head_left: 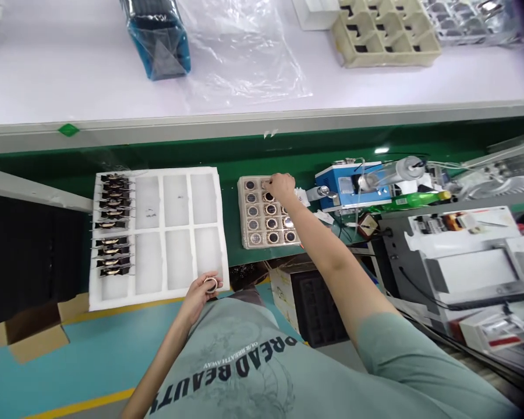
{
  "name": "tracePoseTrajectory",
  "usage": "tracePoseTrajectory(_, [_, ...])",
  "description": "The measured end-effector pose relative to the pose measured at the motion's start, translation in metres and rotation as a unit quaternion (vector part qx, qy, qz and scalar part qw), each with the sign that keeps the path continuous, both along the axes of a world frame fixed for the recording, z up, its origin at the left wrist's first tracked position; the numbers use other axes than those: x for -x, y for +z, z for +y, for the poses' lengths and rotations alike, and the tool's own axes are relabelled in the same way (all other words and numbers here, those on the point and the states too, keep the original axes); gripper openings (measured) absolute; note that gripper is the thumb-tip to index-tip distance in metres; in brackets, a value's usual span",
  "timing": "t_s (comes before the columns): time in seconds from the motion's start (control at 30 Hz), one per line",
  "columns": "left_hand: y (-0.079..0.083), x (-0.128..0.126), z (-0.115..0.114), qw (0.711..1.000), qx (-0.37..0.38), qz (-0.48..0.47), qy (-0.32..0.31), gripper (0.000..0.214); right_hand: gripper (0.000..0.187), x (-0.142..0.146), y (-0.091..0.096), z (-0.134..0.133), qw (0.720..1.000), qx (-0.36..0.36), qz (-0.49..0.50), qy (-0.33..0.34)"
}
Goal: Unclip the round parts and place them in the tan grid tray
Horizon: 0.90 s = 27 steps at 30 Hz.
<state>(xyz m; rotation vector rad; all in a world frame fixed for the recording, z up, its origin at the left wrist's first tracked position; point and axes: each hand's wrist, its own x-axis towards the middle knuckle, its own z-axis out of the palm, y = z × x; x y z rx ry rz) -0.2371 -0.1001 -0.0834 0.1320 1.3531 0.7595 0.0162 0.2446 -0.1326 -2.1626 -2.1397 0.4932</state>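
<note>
My left hand (201,294) is closed on a small round ring-shaped part (210,284), held near my chest at the front edge of a white foam tray (179,233). That tray's left compartments hold several dark coil parts (112,224). My right hand (281,187) reaches out over the far corner of a small clear tray (243,216) with several round coil parts in its cells. Its fingers curl down onto one cell; whether they grip a part is hidden.
A blue device (351,185) with wires, a clear cylinder and a green bottle (413,201) sit right of the small tray. Grey-white machines (463,256) stand at the right. Behind the green belt a white table carries a beige crate (386,32), plastic sheet and a blue bag (159,35). Cardboard boxes lie below.
</note>
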Motion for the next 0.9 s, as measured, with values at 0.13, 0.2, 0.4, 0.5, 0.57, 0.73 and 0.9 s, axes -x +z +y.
tracePoseTrajectory(0.13, [-0.001,-0.003,0.002,1.000,0.004,-0.003,0.029,0.038,0.035,0.002,-0.001,-0.021,0.991,-0.041,0.114,-0.054])
tracePoseTrajectory(0.2, [-0.001,-0.007,0.005,0.999,0.003,-0.005,0.039,0.036,0.030,0.003,0.000,-0.038,0.982,-0.062,0.163,-0.069])
tracePoseTrajectory(0.4, [0.001,-0.031,0.036,0.998,-0.018,0.022,0.050,0.036,0.029,0.018,0.010,-0.147,0.925,-0.009,0.379,-0.021])
tracePoseTrajectory(0.5, [0.006,-0.047,0.055,0.997,-0.039,0.028,0.063,0.039,0.042,0.023,0.024,-0.207,0.904,0.031,0.418,0.082])
tracePoseTrajectory(0.57, [0.009,-0.057,0.065,0.996,-0.055,0.028,0.056,0.046,0.052,0.022,0.037,-0.234,0.893,0.039,0.425,0.145])
tracePoseTrajectory(0.73, [0.011,-0.079,0.075,0.994,-0.104,0.023,0.019,0.054,0.054,0.016,0.055,-0.257,0.921,-0.005,0.371,0.123])
tracePoseTrajectory(0.9, [0.004,-0.094,0.075,0.984,-0.154,-0.047,0.080,0.038,0.045,0.020,0.050,-0.271,0.906,-0.012,0.412,-0.097])
